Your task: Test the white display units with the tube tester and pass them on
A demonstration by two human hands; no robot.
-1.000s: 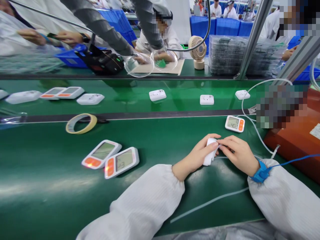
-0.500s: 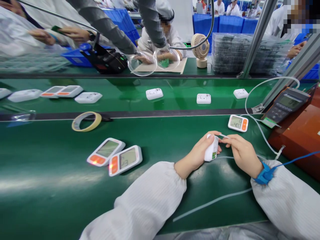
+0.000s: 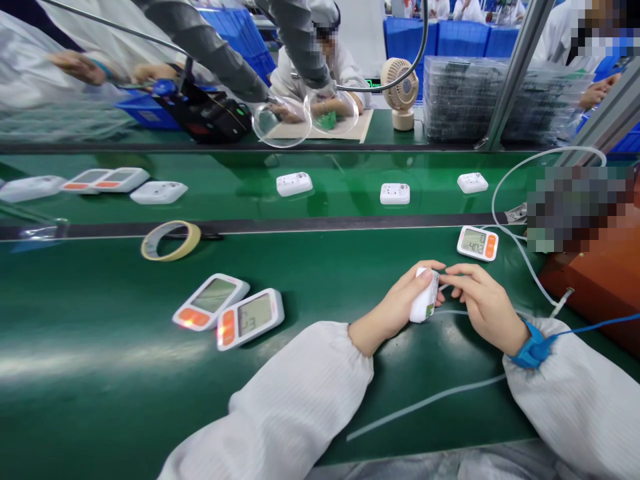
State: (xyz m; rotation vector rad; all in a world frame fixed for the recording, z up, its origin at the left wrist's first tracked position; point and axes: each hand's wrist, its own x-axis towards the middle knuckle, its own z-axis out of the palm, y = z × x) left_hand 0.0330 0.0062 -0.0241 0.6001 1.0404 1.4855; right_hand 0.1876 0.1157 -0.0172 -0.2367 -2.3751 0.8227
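Observation:
My left hand is closed around a white blood pressure monitor, tilted up on edge, a bit of green showing at its lower end. Close against its right side, my right hand pinches a thin pale tube, whose tip is hidden by the fingers. Whether the tube is inside the monitor, I cannot tell. Beyond my right hand lies another monitor with a lit screen and orange buttons. To the left, two more monitors, one partly under the other, rest on the green bench.
A tape roll lies at the bench's far edge. Several white monitors sit on the green belt beyond. At right stand an orange-brown box and a looping tube. A blue cord runs from my right wristband.
The monitors on the belt have shifted left. My right fingers have moved closer to the held monitor, and less of the tube shows between them. My left hand stays in place.

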